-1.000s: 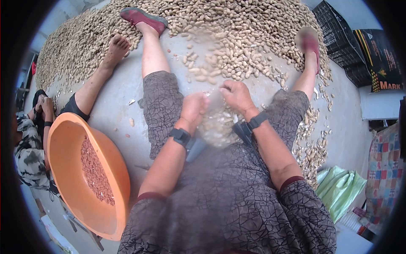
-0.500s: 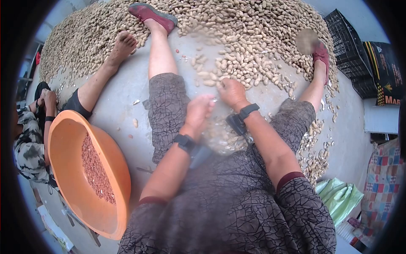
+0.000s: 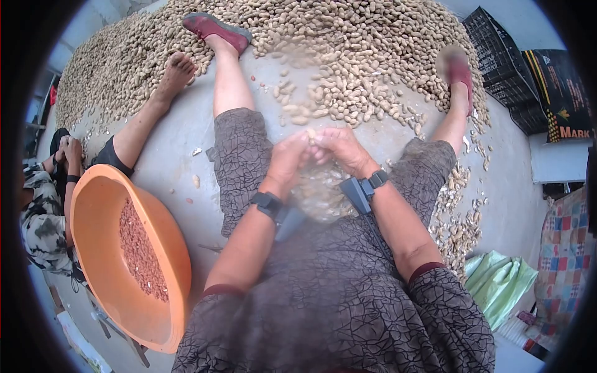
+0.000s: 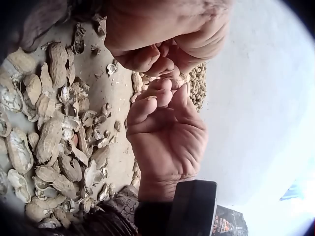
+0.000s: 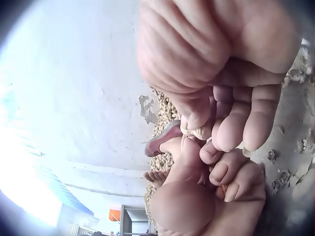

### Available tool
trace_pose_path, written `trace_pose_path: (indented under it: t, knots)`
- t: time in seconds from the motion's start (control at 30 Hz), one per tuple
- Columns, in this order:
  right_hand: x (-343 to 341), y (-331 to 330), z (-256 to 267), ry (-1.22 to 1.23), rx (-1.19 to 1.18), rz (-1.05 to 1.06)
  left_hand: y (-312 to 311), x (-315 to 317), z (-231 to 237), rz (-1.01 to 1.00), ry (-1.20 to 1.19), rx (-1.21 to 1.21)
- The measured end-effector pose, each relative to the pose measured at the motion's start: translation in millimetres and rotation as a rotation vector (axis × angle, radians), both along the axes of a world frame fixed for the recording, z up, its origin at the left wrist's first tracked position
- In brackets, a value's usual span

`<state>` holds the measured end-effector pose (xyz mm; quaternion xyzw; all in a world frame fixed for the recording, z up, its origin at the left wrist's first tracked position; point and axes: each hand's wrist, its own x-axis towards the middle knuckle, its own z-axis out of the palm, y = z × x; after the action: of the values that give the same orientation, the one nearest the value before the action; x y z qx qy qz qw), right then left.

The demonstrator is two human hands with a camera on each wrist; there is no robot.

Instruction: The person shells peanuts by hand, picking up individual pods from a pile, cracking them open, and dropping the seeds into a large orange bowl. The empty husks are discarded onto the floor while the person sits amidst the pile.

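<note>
My two hands meet over the floor between the legs. Thumb and fingertips of my right hand pinch an unshelled peanut, seen end-on between the thumbs in the right wrist view. Against its other side, my left hand pinches too, its thumb tip right at the shell. A reddish-brown bit shows among the curled fingers of the left hand. Below the hands lies a heap of broken peanut shells, blurred in the head view.
A large pile of peanuts spreads ahead. An orange basin holding reddish kernels stands at left, beside another person. At right are a black crate, more shells and a green sack.
The hands were apart a second ago, with the right one farther forward half a second ago. Now they have come together at the fingertips, with the peanut between them.
</note>
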<state>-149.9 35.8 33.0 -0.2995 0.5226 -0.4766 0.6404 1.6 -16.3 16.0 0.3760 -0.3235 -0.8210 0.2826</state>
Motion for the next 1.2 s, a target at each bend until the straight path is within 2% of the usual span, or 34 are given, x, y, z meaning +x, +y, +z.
trace_pose_path:
  t: [0.07, 0.33, 0.5, 0.6, 0.67, 0.77, 0.9, 1.1, 1.2]
  knots:
    - [0, 3, -1, -0.066, 0.004, 0.008, 0, 0, -1, -0.012, 0.029, -0.009]
    - [3, 8, 5, -0.033, 0.038, -0.047, -2, 0, 1, -0.101, 0.064, -0.049]
    - [7, 10, 14, -0.027, -0.031, -0.058, -3, 3, -3, -0.132, 0.205, -0.056]
    - [10, 12, 26, -0.064, -0.079, -0.019, -2, 2, -1, -0.185, 0.183, -0.078]
    - [11, 13, 25, -0.216, -0.121, 0.036, 0, 2, 4, -0.193, 0.147, -0.090]
    - [9, 13, 20, -0.258, -0.133, 0.082, 3, 1, 11, -0.196, 0.070, -0.097]
    - [12, 13, 21, -0.293, -0.134, 0.071, 6, -1, 22, -0.193, 0.033, -0.116]
    - [12, 13, 14, -0.345, -0.100, 0.033, 6, -3, 12, -0.217, 0.010, -0.211]
    - [9, 12, 6, -0.348, -0.157, 0.047, 7, 1, 27, -0.225, 0.026, -0.133]
